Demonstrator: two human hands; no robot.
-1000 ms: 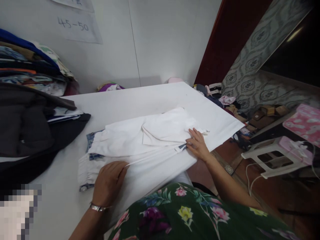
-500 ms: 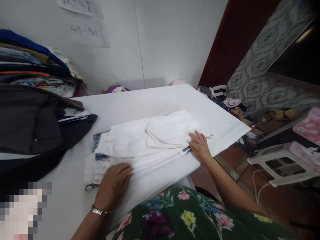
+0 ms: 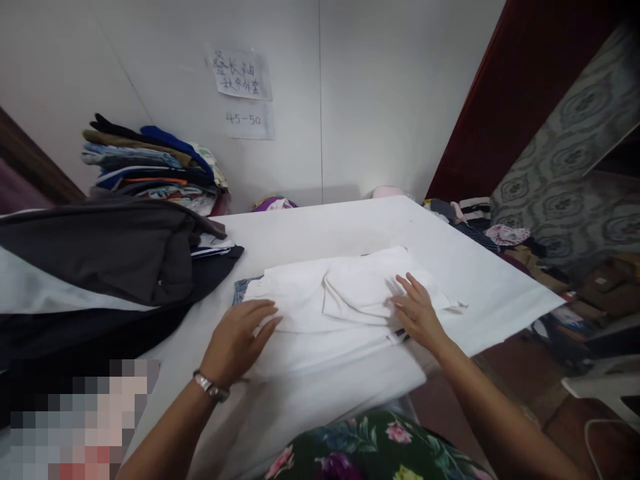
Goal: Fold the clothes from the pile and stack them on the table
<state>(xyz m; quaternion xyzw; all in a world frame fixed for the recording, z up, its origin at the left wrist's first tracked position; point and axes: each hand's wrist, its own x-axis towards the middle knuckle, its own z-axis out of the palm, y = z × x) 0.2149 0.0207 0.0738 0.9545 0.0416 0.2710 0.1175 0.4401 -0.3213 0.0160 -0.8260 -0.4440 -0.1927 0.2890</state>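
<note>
Nearest, a flowered top [image 3: 345, 450] shows on the near side of a white garment [image 3: 300, 310] lying on the white tabletop [image 3: 480, 280]. The left hand [image 3: 243, 340] is at the garment's left end, the right hand [image 3: 417, 317] toward its right end; each grip has fingers apart, though contact is hard to tell. The garment seems partly folded: 1 flap lies doubled over its middle, while a near layer juts out and its right end looks untidy. Left of the garment, dark clothes [image 3: 130, 250] lie heaped; beyond them rises 1 folded stack [image 3: 150, 170].
</note>
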